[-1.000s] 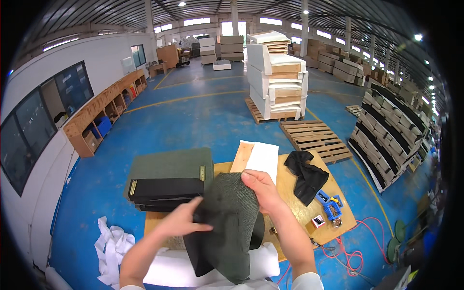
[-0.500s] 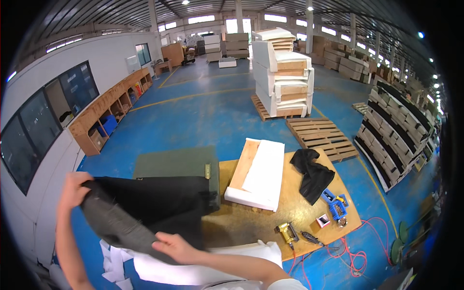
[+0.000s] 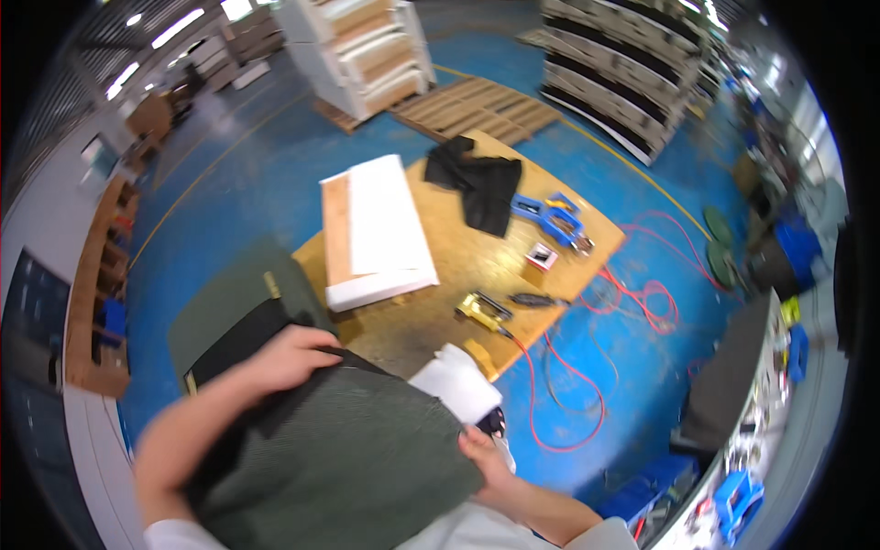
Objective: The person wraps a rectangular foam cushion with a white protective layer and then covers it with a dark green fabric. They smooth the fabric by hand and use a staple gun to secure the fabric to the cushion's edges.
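Note:
A dark grey-green fabric cover [image 3: 357, 449] with a black underside is spread across the near side of the wooden worktable, close to my body. My left hand [image 3: 295, 356] is closed on its far edge. At its right corner, my right hand [image 3: 484, 458] grips the edge between thumb and fingers. Beyond my left hand lies a green panel [image 3: 229, 284] with a black strip and a small yellowish tag. Some white padding [image 3: 461, 390] shows from behind the fabric, just past my right hand.
On the worktable [image 3: 385, 339] are a white-padded wooden frame [image 3: 385, 220], a black cloth [image 3: 486, 192], a yellow staple gun [image 3: 481, 312], a dark-handled tool [image 3: 536, 300], a small box [image 3: 542, 257] and a blue holder [image 3: 555, 220]. A red hose [image 3: 587, 422] trails off to the floor. Pallets [image 3: 477, 108] stand beyond.
My view has swung to the right and downward. The fabric has been turned and spread out in front of me, its grey-green side up. Both hands have moved rightward with it.

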A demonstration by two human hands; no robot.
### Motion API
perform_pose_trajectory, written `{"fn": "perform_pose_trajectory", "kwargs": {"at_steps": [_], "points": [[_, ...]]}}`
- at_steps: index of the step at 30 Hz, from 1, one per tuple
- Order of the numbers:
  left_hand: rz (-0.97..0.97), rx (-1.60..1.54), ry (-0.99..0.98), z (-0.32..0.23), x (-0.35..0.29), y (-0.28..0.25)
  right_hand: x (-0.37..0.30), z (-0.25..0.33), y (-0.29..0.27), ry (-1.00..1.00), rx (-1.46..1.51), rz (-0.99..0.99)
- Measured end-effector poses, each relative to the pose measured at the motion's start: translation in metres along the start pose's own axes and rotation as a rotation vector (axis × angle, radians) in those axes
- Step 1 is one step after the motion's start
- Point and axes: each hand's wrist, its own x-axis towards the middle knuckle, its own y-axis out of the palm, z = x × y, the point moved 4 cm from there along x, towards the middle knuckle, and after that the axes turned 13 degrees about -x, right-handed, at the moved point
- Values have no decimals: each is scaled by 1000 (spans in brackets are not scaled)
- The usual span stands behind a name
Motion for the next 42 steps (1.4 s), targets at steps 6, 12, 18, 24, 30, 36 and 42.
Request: {"fn": "perform_pose_trajectory", "kwargs": {"at_steps": [6,12,18,24,30,36,42], "points": [[-295,-402,71,217,111,145,98,-71,-173,-243,-294,-392],[-245,67,296,134,101,157,74,-48,-168,-381,-603,-584],[161,691,369,96,122,190,74,-52,-174,-475,-892,-652],[101,499,571,98,140,236,79,-43,-176,-400,-1074,-1002],[6,108,251,133,189,236,109,-33,-192,-428,-897,-921],[169,34,-137,159,231,229,113,-25,-190,-312,-869,-847],[61,68,-102,176,245,237,143,-57,-220,-46,-1049,-725]]}}
